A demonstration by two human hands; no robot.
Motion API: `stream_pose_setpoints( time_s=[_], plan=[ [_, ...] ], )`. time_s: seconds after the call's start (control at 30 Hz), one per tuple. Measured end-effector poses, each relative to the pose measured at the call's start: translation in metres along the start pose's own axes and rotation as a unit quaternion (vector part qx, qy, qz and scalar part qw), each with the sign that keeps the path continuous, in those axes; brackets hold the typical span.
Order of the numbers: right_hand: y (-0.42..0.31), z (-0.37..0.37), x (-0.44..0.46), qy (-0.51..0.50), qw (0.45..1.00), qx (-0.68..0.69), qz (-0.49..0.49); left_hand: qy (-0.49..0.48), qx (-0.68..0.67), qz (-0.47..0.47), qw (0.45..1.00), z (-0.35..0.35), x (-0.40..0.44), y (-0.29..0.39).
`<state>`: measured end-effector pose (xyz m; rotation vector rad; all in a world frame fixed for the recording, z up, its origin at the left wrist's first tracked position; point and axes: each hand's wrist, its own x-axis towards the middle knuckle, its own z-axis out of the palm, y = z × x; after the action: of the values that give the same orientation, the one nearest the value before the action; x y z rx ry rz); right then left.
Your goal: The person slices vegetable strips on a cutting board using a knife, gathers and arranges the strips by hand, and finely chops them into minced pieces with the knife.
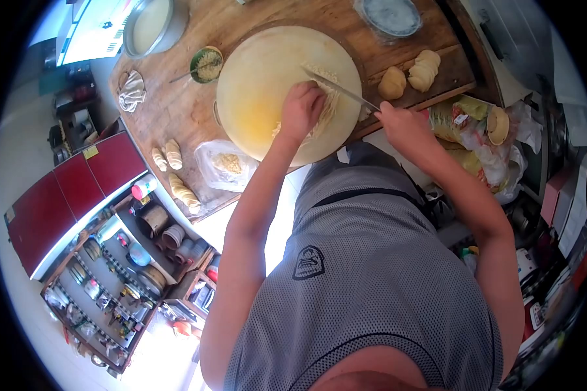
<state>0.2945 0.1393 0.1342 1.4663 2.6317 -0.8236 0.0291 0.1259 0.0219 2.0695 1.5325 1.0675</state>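
My right hand (401, 127) grips the handle of a kitchen knife (339, 88), whose long blade points left over the round cutting board (254, 72). Under and beside the blade lie thin pale shredded strips (329, 107), of a kind I cannot make out. My left hand (302, 107) rests on the board, left of the blade, with curled fingers pressed onto the strips. Its fingertips are partly hidden. More strips spread across the board's near right part, close to my left wrist.
The wooden table (182, 124) holds a green bowl (207, 64) of chopped pale bits with a utensil, a large metal pot (149, 26), a plastic bag (226, 164), twisted dough-like pieces (184, 192), rounded pale pieces (424, 70), a wrapped dish (390, 14) and a cloth (132, 91).
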Motion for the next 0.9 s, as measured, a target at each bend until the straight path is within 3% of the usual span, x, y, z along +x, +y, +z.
stream_pose_setpoints(
  time_s=[0.27,0.37,0.57,0.73,0.9],
  plan=[
    [0.011,0.042,0.021,0.018,1.0,0.012,-0.003,-0.001,0.013,-0.008,1.0,0.0,0.0,-0.001],
    [0.012,0.025,0.023,0.01,1.0,0.002,-0.024,-0.001,0.012,-0.009,1.0,0.001,-0.002,-0.005],
    [-0.003,0.002,0.0,-0.047,0.998,-0.008,0.03,0.011,-0.001,-0.018,1.0,0.0,-0.002,0.0],
    [0.003,0.04,0.027,0.011,1.0,0.016,-0.003,0.007,0.015,-0.012,1.0,0.0,-0.001,-0.003],
    [0.006,0.016,0.017,-0.006,1.0,0.004,0.001,0.027,0.014,-0.012,0.999,0.004,-0.003,-0.002]
  ],
)
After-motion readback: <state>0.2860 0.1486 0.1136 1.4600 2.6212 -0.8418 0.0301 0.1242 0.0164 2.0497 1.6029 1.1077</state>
